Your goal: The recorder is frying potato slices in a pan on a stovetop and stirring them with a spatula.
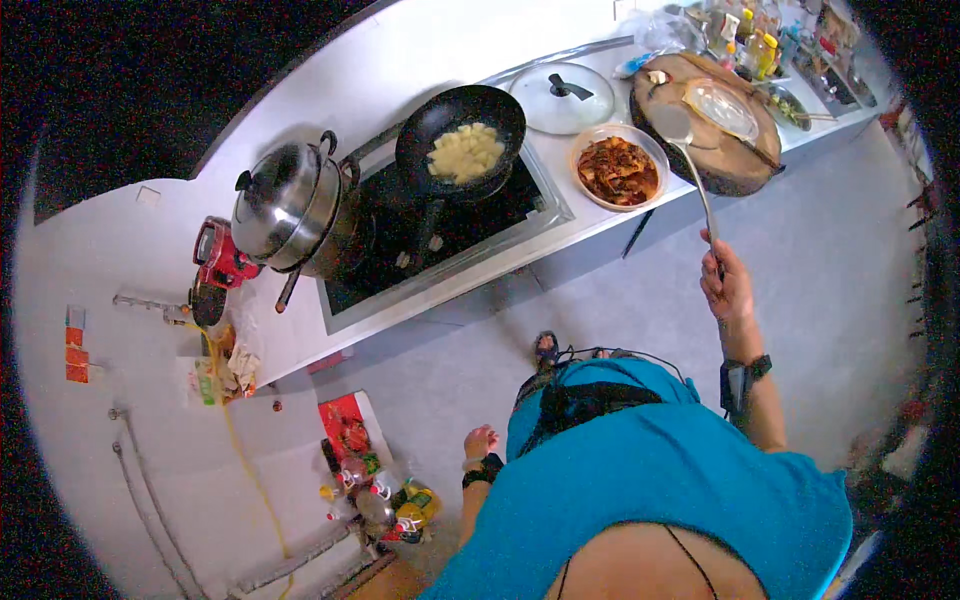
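My right hand (726,281) grips the handle of a metal wok spatula (698,176) in front of the counter. The spatula's flat blade is up over the round wooden chopping board (739,161). My left hand (481,441) hangs low at my side, away from the counter, and nothing shows in it; its fingers are too small to make out. A black wok (424,127) on the cooktop holds pale, chunky pieces of food (466,152). Between cooktop and board stands a clear plastic bowl (661,160) of dark red, sauced food (617,171).
A steel lidded pot (277,202) stands left of the wok. Behind the bowl lies a glass lid (561,97). The board carries a clear plastic lid (721,110). Bottles (761,56) crowd the far right corner. More bottles (375,506) stand low at left.
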{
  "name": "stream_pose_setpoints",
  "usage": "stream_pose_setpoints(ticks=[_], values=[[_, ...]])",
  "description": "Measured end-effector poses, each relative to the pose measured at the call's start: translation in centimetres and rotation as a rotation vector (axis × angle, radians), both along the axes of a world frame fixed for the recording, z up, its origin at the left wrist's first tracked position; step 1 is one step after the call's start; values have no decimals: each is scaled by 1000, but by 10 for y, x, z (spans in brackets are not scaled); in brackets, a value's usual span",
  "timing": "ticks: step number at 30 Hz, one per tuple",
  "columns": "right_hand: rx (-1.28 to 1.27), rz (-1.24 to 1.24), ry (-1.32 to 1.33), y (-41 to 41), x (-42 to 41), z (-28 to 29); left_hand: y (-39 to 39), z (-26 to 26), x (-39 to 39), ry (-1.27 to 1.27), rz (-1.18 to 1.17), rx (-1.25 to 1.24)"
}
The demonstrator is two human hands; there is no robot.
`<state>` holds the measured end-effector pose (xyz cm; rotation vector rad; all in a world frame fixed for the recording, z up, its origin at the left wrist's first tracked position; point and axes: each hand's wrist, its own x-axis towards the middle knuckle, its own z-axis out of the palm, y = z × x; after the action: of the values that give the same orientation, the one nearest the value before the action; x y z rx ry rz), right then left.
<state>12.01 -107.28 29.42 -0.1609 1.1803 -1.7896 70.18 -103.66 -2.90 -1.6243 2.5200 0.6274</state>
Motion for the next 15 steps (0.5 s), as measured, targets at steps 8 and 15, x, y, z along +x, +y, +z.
stream_pose_setpoints(ticks=[8,15], values=[[-4,59,16,-40,29,9,-31,-8,28,147,-21,-15],[19,10,45,-55,45,6,-52,-17,39,90,-27,-90]])
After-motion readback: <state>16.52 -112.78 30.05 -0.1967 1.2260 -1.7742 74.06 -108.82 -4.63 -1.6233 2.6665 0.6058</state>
